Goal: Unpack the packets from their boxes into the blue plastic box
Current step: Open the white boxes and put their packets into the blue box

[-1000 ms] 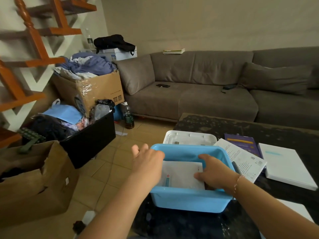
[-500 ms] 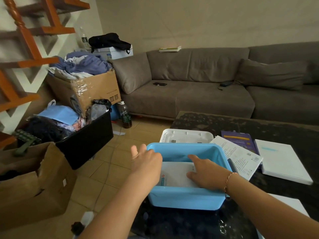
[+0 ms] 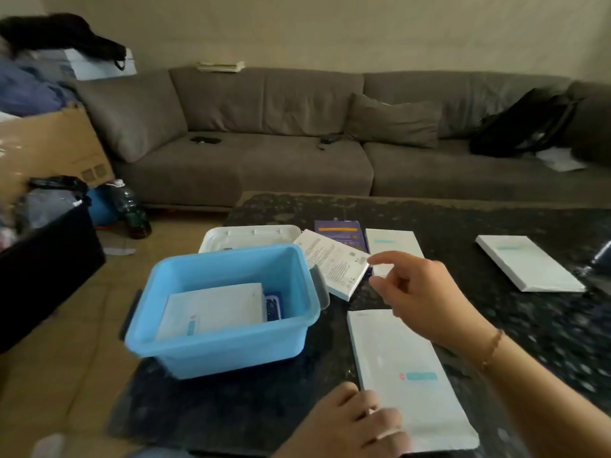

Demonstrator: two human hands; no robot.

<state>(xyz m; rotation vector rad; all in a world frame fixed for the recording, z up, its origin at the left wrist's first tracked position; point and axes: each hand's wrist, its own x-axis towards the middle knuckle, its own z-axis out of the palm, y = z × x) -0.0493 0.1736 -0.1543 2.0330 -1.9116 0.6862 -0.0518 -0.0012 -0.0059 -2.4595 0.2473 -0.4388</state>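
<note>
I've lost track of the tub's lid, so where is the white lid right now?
In the head view the white lid lies flat on the dark table, just behind the blue plastic box, left of the tilted white box and the purple packet.

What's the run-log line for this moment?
blue plastic box: white packet inside | right hand: reaching for white box | left hand: on near white box

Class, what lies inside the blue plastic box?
Inside the blue plastic box lies a white packet, with a dark blue item showing beside it. Anything beneath the packet is covered.
</note>
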